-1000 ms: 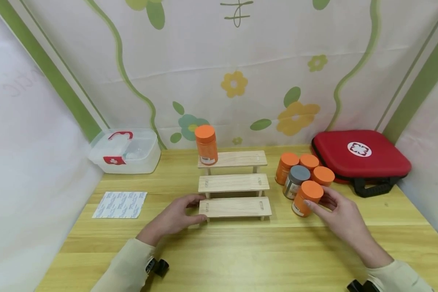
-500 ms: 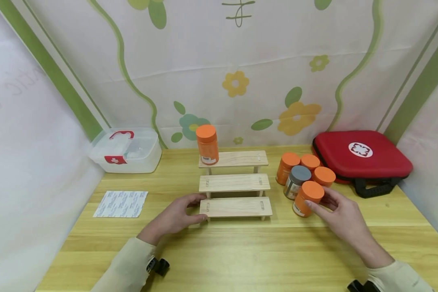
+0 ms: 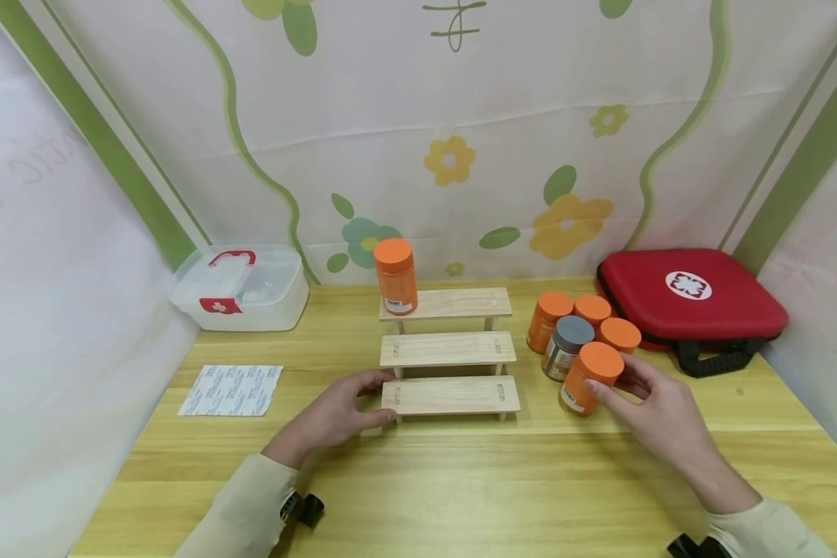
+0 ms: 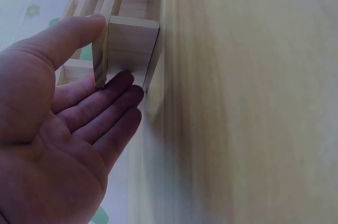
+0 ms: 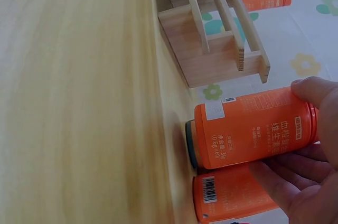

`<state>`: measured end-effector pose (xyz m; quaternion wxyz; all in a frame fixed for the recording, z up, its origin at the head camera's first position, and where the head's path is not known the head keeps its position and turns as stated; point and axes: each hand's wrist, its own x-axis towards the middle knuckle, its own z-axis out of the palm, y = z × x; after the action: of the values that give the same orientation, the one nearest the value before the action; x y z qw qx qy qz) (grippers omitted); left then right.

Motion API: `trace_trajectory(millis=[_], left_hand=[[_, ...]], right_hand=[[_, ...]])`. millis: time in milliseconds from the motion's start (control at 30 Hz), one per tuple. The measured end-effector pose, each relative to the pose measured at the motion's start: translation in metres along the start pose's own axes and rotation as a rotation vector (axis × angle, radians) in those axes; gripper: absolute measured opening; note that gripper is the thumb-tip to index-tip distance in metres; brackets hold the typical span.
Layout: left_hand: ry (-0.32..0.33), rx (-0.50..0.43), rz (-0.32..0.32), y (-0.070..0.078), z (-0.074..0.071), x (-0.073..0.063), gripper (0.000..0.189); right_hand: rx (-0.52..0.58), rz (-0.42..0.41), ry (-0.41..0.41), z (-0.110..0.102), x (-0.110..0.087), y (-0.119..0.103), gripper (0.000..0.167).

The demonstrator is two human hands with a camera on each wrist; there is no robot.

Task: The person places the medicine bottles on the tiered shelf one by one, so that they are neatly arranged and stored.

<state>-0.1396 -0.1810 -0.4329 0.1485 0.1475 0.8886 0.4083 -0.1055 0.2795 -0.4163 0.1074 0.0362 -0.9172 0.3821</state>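
My right hand (image 3: 663,411) grips an orange bottle (image 3: 577,394), thumb on one side near the cap and fingers on the other. In the right wrist view this held bottle (image 5: 248,123), with white print and a small label, leans slightly over its neighbours. Beside it on the table stand a grey-capped jar (image 3: 565,349) and several orange bottles (image 3: 547,319). At the left end of a three-step wooden display stand (image 3: 449,395), my left hand (image 3: 338,411) pinches the lowest step's plank between thumb and fingers. Another orange bottle (image 3: 396,279) stands on the top step's left end.
A red first-aid case (image 3: 690,291) with a black handle lies at the back right. At the back left sits a clear plastic first-aid box (image 3: 272,302). A flat printed sachet sheet (image 3: 230,390) lies left of the stand. A flowered cloth (image 3: 390,93) hangs behind the table.
The orange bottle in my right hand has risen slightly and tilted, and the right wrist has shifted a little to the right. My left hand stays on the stand.
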Motion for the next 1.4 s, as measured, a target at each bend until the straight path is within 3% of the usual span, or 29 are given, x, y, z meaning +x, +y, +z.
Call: trace_trajectory(millis=[267, 733, 1400], left_hand=[[0.001, 0.003, 0.005, 0.0, 0.0, 0.0, 0.058], [0.007, 0.013, 0.003, 0.001, -0.001, -0.001, 0.058], [-0.002, 0.006, -0.003, 0.002, -0.001, -0.001, 0.057]], right_hand=[[0.016, -0.051, 0.047, -0.006, 0.001, -0.009, 0.059], [0.061, -0.225, 0.143, -0.013, 0.005, -0.029, 0.054], [0.102, -0.416, 0.233, -0.014, 0.035, -0.06, 0.054]])
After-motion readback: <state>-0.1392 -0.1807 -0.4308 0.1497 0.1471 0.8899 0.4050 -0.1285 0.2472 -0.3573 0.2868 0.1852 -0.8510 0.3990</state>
